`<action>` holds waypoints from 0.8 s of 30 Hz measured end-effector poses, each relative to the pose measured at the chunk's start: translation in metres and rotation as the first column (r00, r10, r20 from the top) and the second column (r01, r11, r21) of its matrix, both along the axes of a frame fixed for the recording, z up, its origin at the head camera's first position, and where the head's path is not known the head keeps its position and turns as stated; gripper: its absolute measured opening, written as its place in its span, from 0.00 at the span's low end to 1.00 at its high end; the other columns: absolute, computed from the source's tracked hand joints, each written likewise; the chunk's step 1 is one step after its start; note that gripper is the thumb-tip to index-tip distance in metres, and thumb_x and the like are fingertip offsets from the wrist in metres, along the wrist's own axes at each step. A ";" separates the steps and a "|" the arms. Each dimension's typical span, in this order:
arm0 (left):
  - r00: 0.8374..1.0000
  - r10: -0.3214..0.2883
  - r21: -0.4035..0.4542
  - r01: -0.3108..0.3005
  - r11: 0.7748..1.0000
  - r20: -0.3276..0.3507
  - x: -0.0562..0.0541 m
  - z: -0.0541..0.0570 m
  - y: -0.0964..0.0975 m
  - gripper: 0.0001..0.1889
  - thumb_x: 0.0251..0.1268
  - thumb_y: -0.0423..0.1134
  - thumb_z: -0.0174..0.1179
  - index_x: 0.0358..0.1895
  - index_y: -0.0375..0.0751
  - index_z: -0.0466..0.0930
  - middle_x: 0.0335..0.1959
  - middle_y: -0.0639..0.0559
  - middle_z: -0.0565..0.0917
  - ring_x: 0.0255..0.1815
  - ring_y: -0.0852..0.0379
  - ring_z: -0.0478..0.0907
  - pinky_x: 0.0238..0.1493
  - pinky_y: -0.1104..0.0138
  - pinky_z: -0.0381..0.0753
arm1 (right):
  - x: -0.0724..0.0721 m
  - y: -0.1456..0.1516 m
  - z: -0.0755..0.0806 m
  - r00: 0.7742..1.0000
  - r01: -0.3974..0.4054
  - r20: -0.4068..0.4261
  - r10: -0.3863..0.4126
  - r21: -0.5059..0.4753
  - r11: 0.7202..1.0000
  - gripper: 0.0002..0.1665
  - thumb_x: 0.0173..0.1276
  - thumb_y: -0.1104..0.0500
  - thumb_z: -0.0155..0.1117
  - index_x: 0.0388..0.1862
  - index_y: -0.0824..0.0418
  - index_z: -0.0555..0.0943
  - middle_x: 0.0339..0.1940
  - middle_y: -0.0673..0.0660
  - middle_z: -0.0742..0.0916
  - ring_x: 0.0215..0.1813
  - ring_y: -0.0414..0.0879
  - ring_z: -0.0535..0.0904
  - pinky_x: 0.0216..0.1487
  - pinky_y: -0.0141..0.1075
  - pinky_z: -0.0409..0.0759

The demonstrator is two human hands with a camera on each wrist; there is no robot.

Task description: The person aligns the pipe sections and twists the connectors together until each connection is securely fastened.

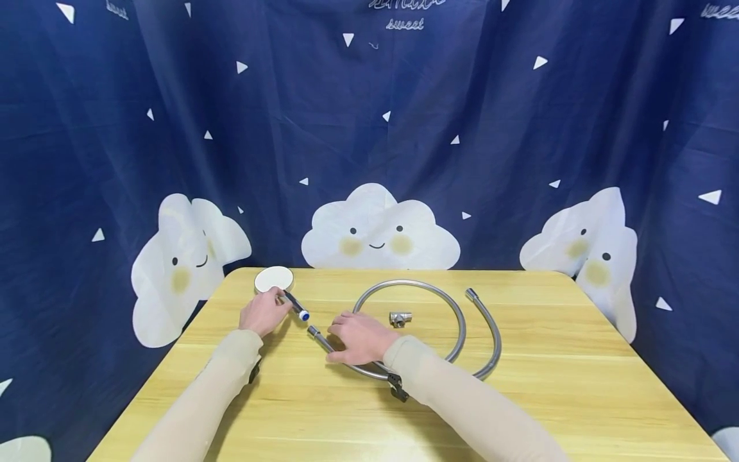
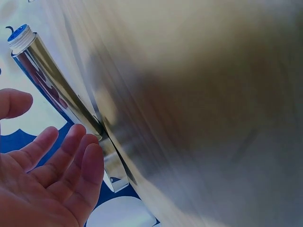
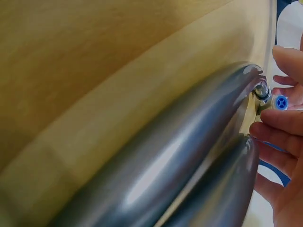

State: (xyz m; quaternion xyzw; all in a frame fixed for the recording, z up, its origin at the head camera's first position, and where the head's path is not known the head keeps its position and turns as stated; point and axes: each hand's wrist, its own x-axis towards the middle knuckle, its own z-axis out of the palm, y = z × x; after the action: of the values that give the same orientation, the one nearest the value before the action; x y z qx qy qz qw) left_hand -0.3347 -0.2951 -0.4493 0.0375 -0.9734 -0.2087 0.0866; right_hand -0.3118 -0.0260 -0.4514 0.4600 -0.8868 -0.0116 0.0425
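A hand shower [image 1: 274, 278] with a round white face lies at the table's far left; its chrome handle [image 2: 57, 85] ends in a white thread with a blue insert. My left hand [image 1: 265, 313] is beside that handle, thumb apart and fingers loosely bent, not closed round it. A grey metal shower hose [image 1: 462, 327] lies looped across the table. Over its near-left stretch hovers my right hand [image 1: 362, 337], fingers spread and relaxed, gripping nothing. One hose end fitting [image 1: 314, 330] points toward the handle's threaded end, a small gap between them.
Inside the hose loop lies a small chrome tee fitting [image 1: 399, 319]. The hose's other end [image 1: 471, 294] lies to the right. The wooden table [image 1: 577, 385] borders a dark blue curtain [image 1: 369, 141] with white clouds at the back and sides.
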 end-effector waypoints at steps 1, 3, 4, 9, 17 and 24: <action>1.000 0.001 0.000 -0.001 1.000 0.002 0.000 0.000 0.000 0.21 0.66 0.52 0.57 0.55 0.43 0.79 0.39 0.49 0.85 0.38 0.48 0.82 0.33 0.53 0.77 | 0.000 -0.001 0.000 1.000 0.005 -0.001 -0.005 0.007 1.000 0.41 0.68 0.27 0.56 0.65 0.54 0.79 0.64 0.51 0.83 0.67 0.46 0.76 0.69 0.41 0.72; 1.000 0.004 -0.001 -0.004 1.000 0.007 -0.001 0.000 -0.001 0.21 0.66 0.53 0.57 0.55 0.43 0.79 0.39 0.50 0.85 0.38 0.48 0.81 0.33 0.54 0.76 | 0.001 -0.003 0.000 1.000 0.014 -0.005 -0.014 0.024 1.000 0.41 0.67 0.26 0.55 0.65 0.53 0.79 0.65 0.51 0.82 0.68 0.47 0.75 0.70 0.43 0.71; 1.000 0.006 0.000 -0.006 1.000 0.010 -0.001 0.000 -0.002 0.22 0.66 0.53 0.57 0.55 0.43 0.79 0.39 0.50 0.85 0.37 0.48 0.81 0.33 0.54 0.76 | 0.001 -0.003 -0.001 1.000 0.019 -0.008 -0.018 0.029 0.999 0.40 0.67 0.26 0.55 0.65 0.52 0.79 0.65 0.51 0.82 0.69 0.47 0.75 0.70 0.44 0.71; 1.000 0.012 0.001 -0.012 1.000 0.024 -0.002 -0.001 -0.002 0.21 0.66 0.53 0.57 0.55 0.44 0.79 0.39 0.50 0.86 0.37 0.48 0.81 0.32 0.55 0.76 | -0.001 -0.009 -0.004 0.999 0.035 -0.032 -0.033 0.050 0.998 0.38 0.65 0.25 0.56 0.62 0.49 0.81 0.63 0.47 0.83 0.67 0.45 0.75 0.68 0.46 0.73; 0.999 0.019 0.006 -0.019 1.000 0.034 -0.005 -0.003 -0.001 0.20 0.65 0.53 0.57 0.54 0.45 0.79 0.41 0.49 0.86 0.39 0.45 0.82 0.35 0.52 0.77 | -0.003 -0.013 -0.009 0.997 0.039 -0.068 -0.034 0.083 0.996 0.29 0.65 0.26 0.58 0.48 0.45 0.84 0.58 0.45 0.83 0.59 0.42 0.76 0.58 0.42 0.75; 0.999 0.020 0.019 -0.021 1.000 0.035 -0.005 -0.001 0.002 0.24 0.66 0.54 0.55 0.58 0.43 0.78 0.51 0.39 0.85 0.48 0.36 0.82 0.43 0.46 0.79 | -0.003 -0.014 -0.011 0.995 0.021 -0.101 -0.013 0.086 0.996 0.28 0.66 0.27 0.57 0.48 0.45 0.84 0.58 0.45 0.83 0.57 0.41 0.75 0.57 0.43 0.75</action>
State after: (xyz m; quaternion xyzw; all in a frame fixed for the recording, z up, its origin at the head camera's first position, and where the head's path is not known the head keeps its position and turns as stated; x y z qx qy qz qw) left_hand -0.3399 -0.2933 -0.4505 0.0519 -0.9723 -0.2164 0.0715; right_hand -0.3148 -0.0400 -0.4625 0.4527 -0.8861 -0.0735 0.0671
